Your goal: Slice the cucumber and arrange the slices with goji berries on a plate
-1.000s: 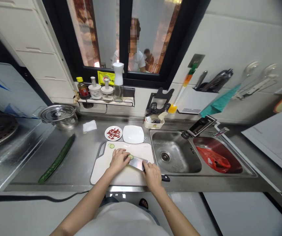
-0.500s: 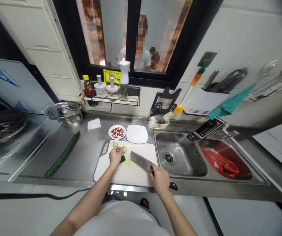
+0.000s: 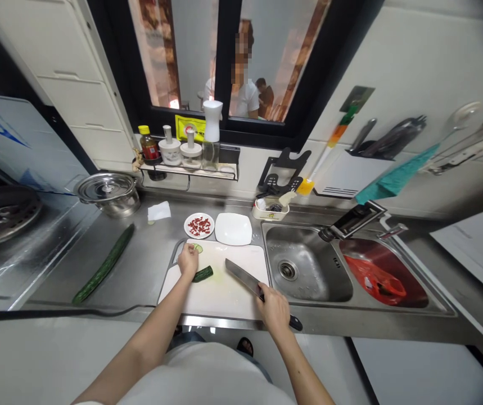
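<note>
The short cucumber piece (image 3: 203,274) lies on its side on the white cutting board (image 3: 228,301), near the middle. It is longest from left to right, with its right end tipped a little toward the window and pointing at the knife (image 3: 242,274). The right hand (image 3: 274,306) has its fingers wrapped around the knife handle. The blade points away and to the left. The left hand (image 3: 188,261) is by the thin slices (image 3: 198,248) at the far left corner; I cannot tell if its fingers pinch one. Half a second ago, this hand was beside the piece and hid part of it. Now it is farther left, and more green skin shows. The knife looks almost the same.
</note>
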{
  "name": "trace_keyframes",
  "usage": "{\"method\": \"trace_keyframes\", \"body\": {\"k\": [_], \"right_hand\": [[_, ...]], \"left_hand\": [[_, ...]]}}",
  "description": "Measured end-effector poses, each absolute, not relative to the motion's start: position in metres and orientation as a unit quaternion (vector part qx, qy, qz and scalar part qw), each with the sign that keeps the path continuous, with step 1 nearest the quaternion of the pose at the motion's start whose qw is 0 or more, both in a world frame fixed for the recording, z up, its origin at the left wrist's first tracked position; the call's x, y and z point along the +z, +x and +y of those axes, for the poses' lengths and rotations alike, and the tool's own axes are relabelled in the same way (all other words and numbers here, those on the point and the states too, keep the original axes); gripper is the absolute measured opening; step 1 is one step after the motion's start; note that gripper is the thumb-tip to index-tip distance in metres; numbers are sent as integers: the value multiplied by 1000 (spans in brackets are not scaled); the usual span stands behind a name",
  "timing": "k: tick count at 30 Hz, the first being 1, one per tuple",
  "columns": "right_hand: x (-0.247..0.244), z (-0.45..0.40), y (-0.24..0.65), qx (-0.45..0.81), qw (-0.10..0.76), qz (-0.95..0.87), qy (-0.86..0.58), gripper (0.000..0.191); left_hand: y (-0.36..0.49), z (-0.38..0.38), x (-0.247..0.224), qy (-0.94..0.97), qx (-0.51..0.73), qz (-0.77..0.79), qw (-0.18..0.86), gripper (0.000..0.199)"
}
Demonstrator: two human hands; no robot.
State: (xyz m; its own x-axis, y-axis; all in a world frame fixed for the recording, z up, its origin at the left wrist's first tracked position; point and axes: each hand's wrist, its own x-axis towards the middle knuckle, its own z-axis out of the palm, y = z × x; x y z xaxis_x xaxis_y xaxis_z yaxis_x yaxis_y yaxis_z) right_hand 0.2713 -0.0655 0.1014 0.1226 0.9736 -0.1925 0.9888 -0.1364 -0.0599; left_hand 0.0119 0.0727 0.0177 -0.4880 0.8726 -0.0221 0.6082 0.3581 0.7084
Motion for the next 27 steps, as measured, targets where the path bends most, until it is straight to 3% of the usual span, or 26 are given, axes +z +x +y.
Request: {"method": "trace_keyframes", "body": {"k": [11, 27], "right_hand": [[105, -66, 270, -108, 42, 640, 759, 36], [109, -65, 263, -174, -19, 616, 768, 31]], "left_hand": [[6, 72, 6, 560, 302, 757, 151, 25], [-1, 76, 8, 575, 290, 748, 165, 24]]}}
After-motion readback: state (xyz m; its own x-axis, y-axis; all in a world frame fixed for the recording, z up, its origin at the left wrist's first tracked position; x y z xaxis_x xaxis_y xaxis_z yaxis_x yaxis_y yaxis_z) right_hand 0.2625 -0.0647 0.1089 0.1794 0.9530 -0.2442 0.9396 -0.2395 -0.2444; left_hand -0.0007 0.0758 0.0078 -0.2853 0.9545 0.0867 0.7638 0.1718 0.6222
